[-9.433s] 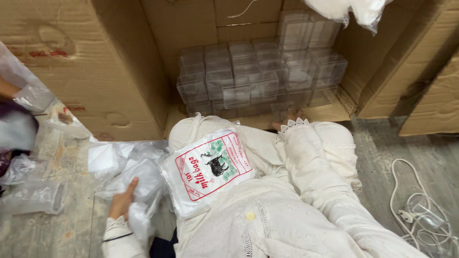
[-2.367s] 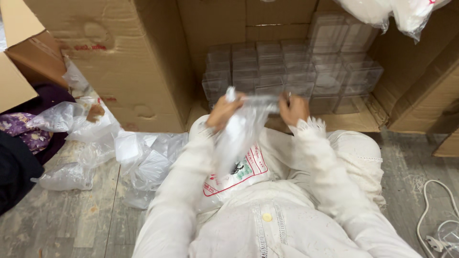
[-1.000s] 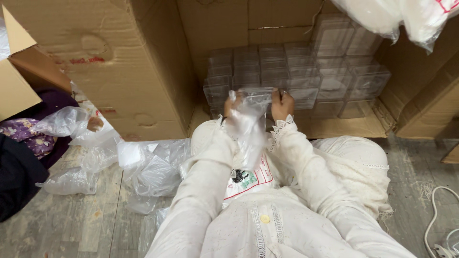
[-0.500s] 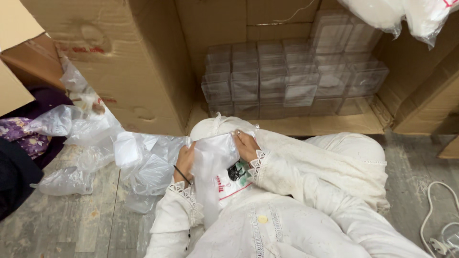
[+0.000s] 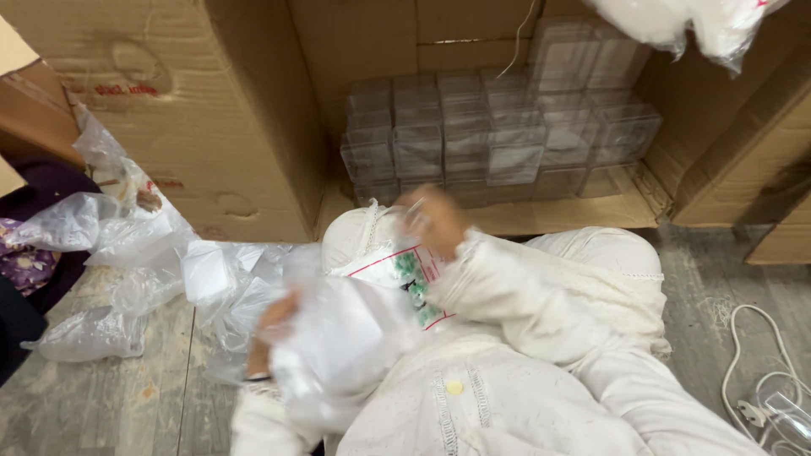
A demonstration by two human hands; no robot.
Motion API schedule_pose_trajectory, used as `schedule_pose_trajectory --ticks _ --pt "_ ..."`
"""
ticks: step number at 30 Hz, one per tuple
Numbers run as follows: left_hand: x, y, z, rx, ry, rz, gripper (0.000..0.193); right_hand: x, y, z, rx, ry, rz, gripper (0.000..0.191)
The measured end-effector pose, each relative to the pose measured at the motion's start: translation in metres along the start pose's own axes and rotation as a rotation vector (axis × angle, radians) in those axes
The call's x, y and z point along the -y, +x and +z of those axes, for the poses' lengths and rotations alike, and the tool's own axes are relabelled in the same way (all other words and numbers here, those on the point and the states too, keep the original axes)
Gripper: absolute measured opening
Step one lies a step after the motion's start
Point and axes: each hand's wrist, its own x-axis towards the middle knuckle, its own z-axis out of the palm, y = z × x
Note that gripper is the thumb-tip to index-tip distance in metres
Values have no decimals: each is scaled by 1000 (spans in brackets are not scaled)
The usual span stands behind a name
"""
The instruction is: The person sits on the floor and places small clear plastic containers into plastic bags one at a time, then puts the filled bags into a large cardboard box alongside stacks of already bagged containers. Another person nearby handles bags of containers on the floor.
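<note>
**A clear bag held over the lap, both hands blurred**

The clear bag is over the person's lap, low and left of the middle, and it looks crumpled and partly full of something pale. The left hand is under and behind the bag with the fingers closed on the film, so it has hold of it. The right hand is higher, near the knees, and it is blurred; it seems curled, but I cannot tell if it grips anything.

Just under the bag, on the lap, lies a flat packet with red border and green print. To the left, on the floor, there is a pile of loose bags, touching each other. Ahead, inside an open carton, clear boxes stand in stacked rows. A white cable lies on the floor at the right.

What could go wrong: the film is thin and slippery, so with only one hand sure on it the bag may slide down or spill. The packet may slip off the lap if the knees move. The loose bags nearby may be mixed with the held one.
</note>
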Motion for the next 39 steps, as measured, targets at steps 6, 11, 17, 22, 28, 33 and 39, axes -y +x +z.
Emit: schedule_pose_trajectory --ticks 6,11,17,22,28,33,39 --pt "-4 -17 -122 -663 68 321 32 -33 19 -167 -184 -1344 182 96" --pt "-5 22 -112 -929 34 494 35 -68 18 -184 -90 -1229 229 95" --pt "-63 -16 -59 -1345 1296 246 51 -90 32 -172 18 -837 56 85" --pt "-126 -15 63 -402 120 625 38 -84 81 -140 63 -837 -201 73" --pt "-131 49 186 -207 9 746 40 -19 52 -90 -195 -810 -197 56" --pt "-120 67 218 -317 287 921 39 51 -3 -31 -10 190 -141 52" --pt "-111 72 208 -108 98 649 34 73 -1 -35 -224 322 131 16"
